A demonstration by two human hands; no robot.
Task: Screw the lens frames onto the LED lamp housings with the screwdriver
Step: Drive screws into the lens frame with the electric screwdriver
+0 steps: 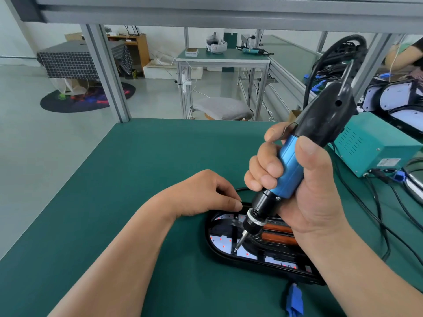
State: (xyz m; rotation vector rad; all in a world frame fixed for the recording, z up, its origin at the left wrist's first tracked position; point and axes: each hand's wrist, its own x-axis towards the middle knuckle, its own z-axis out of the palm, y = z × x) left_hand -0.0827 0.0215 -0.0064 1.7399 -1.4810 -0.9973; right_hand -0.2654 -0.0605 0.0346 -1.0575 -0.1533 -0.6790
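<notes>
A black oval LED lamp housing [229, 256] lies on the green mat, with a black lens frame [235, 225] over its white LED board and red dots showing. My right hand [304, 193] grips a blue and black electric screwdriver [290, 165], tilted, its bit tip [235, 249] down on the frame near the housing's left end. My left hand [206, 194] rests at the housing's far left rim, fingers curled, thumb and fingertips touching the edge. Whether it pinches anything is hidden.
A teal power supply box [375, 145] stands at the right with black cables [375, 216] trailing over the mat. A blue connector [295, 300] lies near the front edge. More lamp housings [398, 99] are stacked at the far right. Another person's arm [402, 56] shows at the upper right.
</notes>
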